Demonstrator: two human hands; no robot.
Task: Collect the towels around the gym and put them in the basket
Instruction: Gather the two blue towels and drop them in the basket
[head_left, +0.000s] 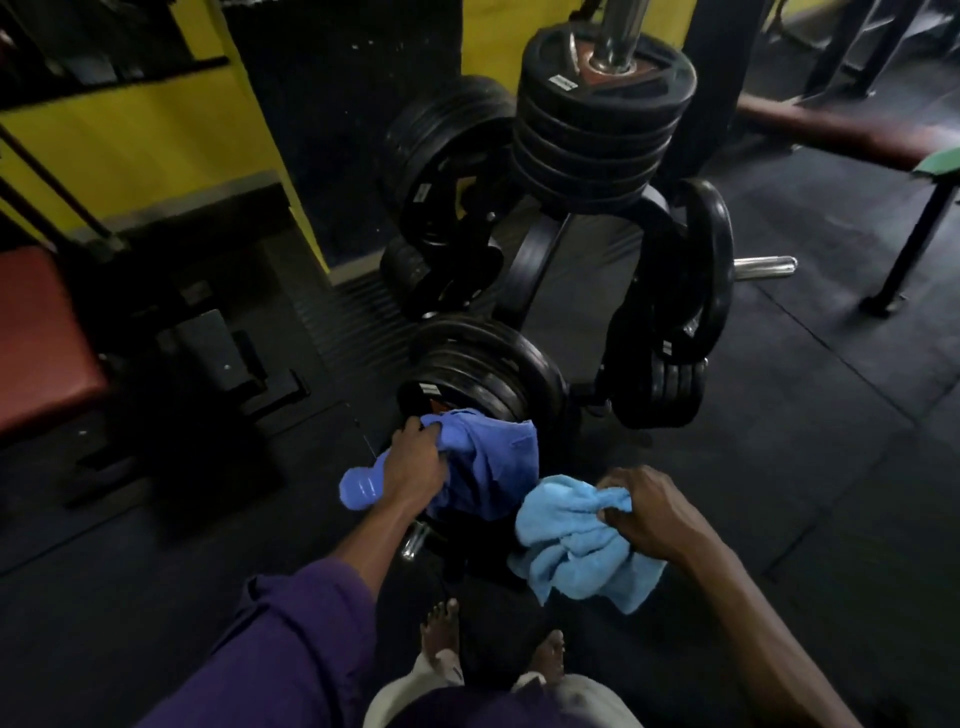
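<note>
A dark blue towel (493, 462) hangs bunched over the lowest stack of black weight plates (483, 369) on a plate rack. My left hand (415, 460) grips its upper left edge, fingers closed in the cloth. A light blue towel (571, 540) dangles crumpled from my right hand (644, 512), which is closed on its top, just right of the dark towel. No basket is in view.
The plate rack (587, 218) rises ahead with several plate stacks and a chrome peg (763, 266) sticking out to the right. A red padded bench (41, 338) stands at the left, another bench (841, 135) at the far right. Black rubber floor (779, 467) lies around my bare feet.
</note>
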